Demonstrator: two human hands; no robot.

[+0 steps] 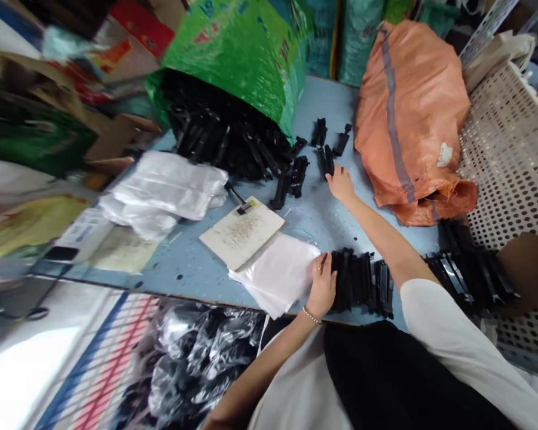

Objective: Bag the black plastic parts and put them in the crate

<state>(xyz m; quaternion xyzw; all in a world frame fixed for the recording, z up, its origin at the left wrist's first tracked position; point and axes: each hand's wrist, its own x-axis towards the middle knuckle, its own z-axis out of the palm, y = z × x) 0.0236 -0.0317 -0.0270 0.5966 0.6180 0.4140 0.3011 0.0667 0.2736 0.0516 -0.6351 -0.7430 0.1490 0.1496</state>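
My right hand (342, 184) reaches across the blue table, its fingers closed on the near end of a black plastic part (329, 160). A similar part lies right beside that one. My left hand (323, 288), with a ring and a beaded bracelet, is at the left end of a row of black plastic parts (361, 280) standing side by side. Its curled fingers press on the endmost part, partly hiding it. Clear plastic bags (280, 269) lie fanned out left of this hand, under the corner of a worn white board (242, 233).
A green sack (246, 54) spills many black parts onto the table (192, 239). An orange sack (407, 113) stands at the right, against a perforated white basket (511, 149). Folded clear bags (165, 185) lie at left. Wrapped black items (192, 358) sit below the table edge.
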